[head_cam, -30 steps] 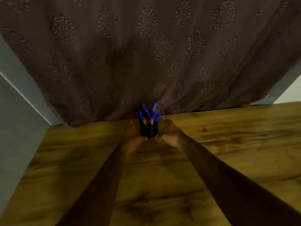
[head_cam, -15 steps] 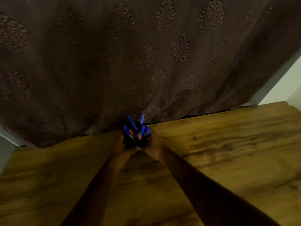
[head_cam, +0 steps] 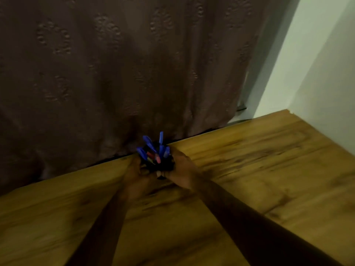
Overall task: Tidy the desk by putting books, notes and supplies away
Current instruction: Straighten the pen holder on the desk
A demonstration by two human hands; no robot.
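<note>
While both your arms reach straight out over the wooden desk (head_cam: 249, 169), your two hands close around a small black pen holder (head_cam: 153, 166) from opposite sides. Your left hand (head_cam: 135, 178) wraps the holder's left wall, fingers curled round the far side and thumb toward you; your right hand (head_cam: 181, 174) presses against its right wall in the same way, with a thumbnail showing pale just below the holder's base. Both hands are closed onto the holder, so it sits squeezed between your palms. The picture is blurred, so you cannot tell whether its base touches the desk or is held just above it.

Rising out of your grip is a cluster of blue-capped pens (head_cam: 149, 144), fanned outward, one standing taller than the rest directly above the hold. Low among them, just inside the rim, sits a pink-red cap (head_cam: 157, 159).

Right behind your hands runs the back edge of the desk, and beyond it a brown patterned curtain (head_cam: 115, 73) hangs, touching or nearly touching the pens. Well to the right of your grip, a pale wall (head_cam: 317, 73) meets the desk's far corner. The desk surface nearer to you than the hold lies bare under your forearms.
</note>
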